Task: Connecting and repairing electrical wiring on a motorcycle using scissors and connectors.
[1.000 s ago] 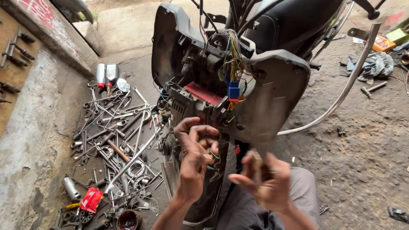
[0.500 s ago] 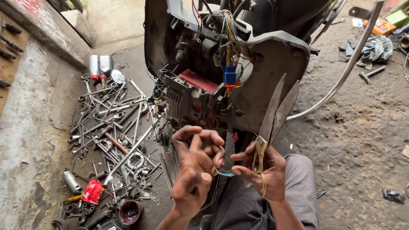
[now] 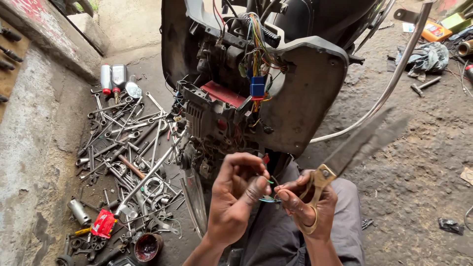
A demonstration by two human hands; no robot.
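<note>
Left hand pinches thin wires at its fingertips, meeting the right hand, which grips brass-handled scissors, blades raised, below the stripped scooter.

Brass-handled scissors point up-right; thin wires pinched.

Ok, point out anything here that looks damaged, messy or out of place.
The scooter's front panel is open, with a wire bundle hanging loose. Wrenches and sockets lie scattered on the dirt floor. The right hand holds scissors beside the left hand.
</note>
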